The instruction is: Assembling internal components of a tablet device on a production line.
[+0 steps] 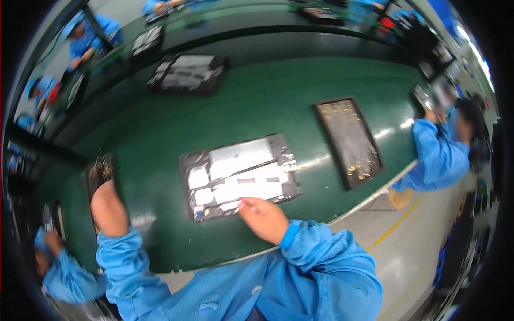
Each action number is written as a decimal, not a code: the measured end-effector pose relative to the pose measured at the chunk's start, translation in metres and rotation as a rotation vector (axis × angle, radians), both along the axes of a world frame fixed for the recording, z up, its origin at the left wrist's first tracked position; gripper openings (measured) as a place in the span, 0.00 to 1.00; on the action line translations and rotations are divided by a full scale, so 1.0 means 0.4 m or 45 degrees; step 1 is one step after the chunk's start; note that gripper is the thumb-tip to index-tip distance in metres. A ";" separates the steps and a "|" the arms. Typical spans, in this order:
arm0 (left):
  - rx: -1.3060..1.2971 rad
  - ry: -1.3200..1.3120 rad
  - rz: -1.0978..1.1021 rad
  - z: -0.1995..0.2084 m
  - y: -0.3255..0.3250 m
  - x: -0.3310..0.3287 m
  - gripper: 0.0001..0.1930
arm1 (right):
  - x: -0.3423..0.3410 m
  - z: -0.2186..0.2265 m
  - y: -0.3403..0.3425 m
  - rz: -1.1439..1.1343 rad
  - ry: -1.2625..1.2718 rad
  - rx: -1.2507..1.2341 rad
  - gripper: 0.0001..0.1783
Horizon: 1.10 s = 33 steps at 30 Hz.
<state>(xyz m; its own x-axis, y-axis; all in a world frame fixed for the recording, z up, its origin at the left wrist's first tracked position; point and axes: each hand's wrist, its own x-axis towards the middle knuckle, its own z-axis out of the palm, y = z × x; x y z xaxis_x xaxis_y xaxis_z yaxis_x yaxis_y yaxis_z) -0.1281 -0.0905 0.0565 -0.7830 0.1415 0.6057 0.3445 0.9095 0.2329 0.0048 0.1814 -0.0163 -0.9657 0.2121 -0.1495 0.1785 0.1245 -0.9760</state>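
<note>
In front of me lies a flat black-framed unit [244,169] with bright silver plates and thin strips, perhaps an opened electronic device. My right hand [263,218] is at its near edge, thumb and forefinger pinched together; whatever may be between the fingertips is too small to name. Off to the left, my left hand [109,208] reaches over a narrow dark tray [90,188] holding small gold-coloured parts. Its fingers are hidden behind the back of the hand, so their grip does not show.
A long dark tray [350,140] with scattered gold-coloured pieces lies to the right on the green bench [267,101]. Farther back sits another black unit with silver plates [190,72]. Co-workers in blue sit at right [444,152], at left [69,275] and across the bench.
</note>
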 end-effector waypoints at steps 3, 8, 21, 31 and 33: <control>-0.374 0.116 -0.518 0.030 0.146 0.058 0.06 | -0.015 0.067 0.042 0.051 -0.615 -0.484 0.21; -0.089 -0.185 -0.718 0.023 0.208 0.124 0.12 | -0.050 0.146 0.030 0.309 -0.462 -0.389 0.22; -0.018 -0.369 -0.773 -0.058 0.206 0.189 0.10 | -0.039 0.137 0.010 0.404 -0.606 -0.292 0.17; 0.159 -0.289 -0.756 -0.114 0.268 0.235 0.09 | -0.020 0.118 0.000 0.204 -0.975 -0.947 0.15; 0.064 -0.212 -0.630 -0.132 0.275 0.215 0.08 | -0.042 0.120 -0.005 -0.149 -0.551 -1.024 0.18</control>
<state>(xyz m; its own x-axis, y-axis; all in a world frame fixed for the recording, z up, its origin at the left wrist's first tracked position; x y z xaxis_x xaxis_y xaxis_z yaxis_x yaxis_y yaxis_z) -0.0421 0.0194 0.0038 -0.7159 0.4932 0.4941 0.6849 0.6334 0.3601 -0.0122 0.1793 0.0315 -0.7702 -0.0195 -0.6375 0.5170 -0.6044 -0.6062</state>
